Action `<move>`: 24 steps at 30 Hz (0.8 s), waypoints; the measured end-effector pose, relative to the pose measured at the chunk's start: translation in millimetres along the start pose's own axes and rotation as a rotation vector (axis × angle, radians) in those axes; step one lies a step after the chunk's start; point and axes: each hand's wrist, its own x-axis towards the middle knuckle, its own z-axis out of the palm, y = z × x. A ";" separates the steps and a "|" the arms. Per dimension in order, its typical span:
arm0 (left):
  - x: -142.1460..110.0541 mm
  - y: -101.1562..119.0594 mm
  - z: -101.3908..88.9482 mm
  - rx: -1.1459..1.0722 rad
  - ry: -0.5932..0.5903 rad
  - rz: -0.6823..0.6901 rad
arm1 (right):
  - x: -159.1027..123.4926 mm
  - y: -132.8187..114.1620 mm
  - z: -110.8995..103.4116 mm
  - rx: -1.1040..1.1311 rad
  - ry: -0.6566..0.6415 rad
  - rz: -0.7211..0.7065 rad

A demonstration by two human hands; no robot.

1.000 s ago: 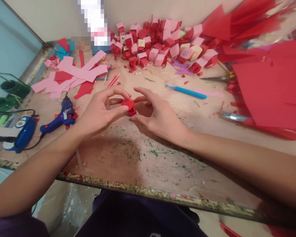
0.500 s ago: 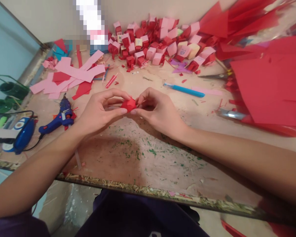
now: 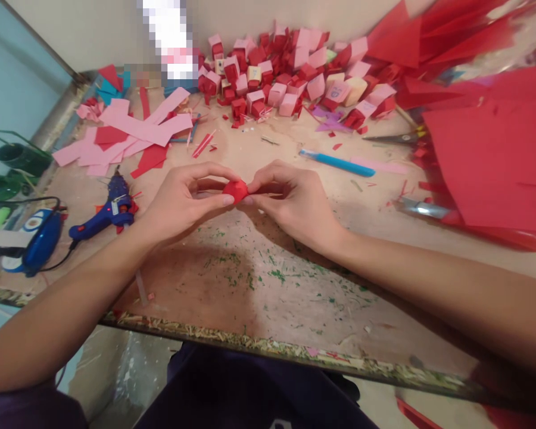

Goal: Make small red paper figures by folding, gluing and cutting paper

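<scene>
A small folded red paper piece (image 3: pixel 235 190) is held just above the table between both hands. My left hand (image 3: pixel 187 193) pinches its left side, thumb in front and fingers at the back. From the right, my right hand (image 3: pixel 290 199) grips the opposite edge between thumb and index finger. The fingers cover parts of the paper piece, and its far side is hidden. Left of my left hand lies a blue glue gun (image 3: pixel 116 205). Beyond my right hand is a light-blue pen-like tool (image 3: pixel 339 164).
Many red and pink paper cubes (image 3: pixel 277 92) are heaped against the wall. Pink paper strips (image 3: pixel 129 131) lie at the back left. Red paper sheets (image 3: pixel 495 161), scissors (image 3: pixel 397 138) and a metal-ended tool (image 3: pixel 422 207) are at right. Green scraps (image 3: pixel 274 275) dot the table near its front edge.
My right hand has closed its thumb and index finger onto the red paper piece. The piece has turned, so the opening that showed on its front is out of sight.
</scene>
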 end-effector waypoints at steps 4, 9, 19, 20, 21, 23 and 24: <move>-1.1 0.4 2.1 0.050 0.063 0.031 | -0.6 1.7 1.1 0.031 -0.016 0.056; -1.9 -3.4 1.3 0.198 0.096 0.123 | -1.5 0.5 2.9 0.008 -0.017 0.101; -1.1 -3.9 -0.2 0.429 0.087 0.222 | -1.1 5.6 1.1 -0.089 0.048 0.027; -0.7 -5.4 -0.2 0.438 0.081 0.250 | -0.9 5.2 0.7 -0.102 0.065 0.016; -0.2 -7.5 -0.1 0.450 0.073 0.282 | -0.9 4.6 0.4 -0.115 0.078 0.010; 1.1 -12.6 0.1 0.482 0.045 0.352 | -1.1 3.4 0.0 -0.144 0.099 0.012; 1.7 -14.9 0.2 0.500 0.028 0.382 | -1.2 2.9 -0.1 -0.158 0.109 0.012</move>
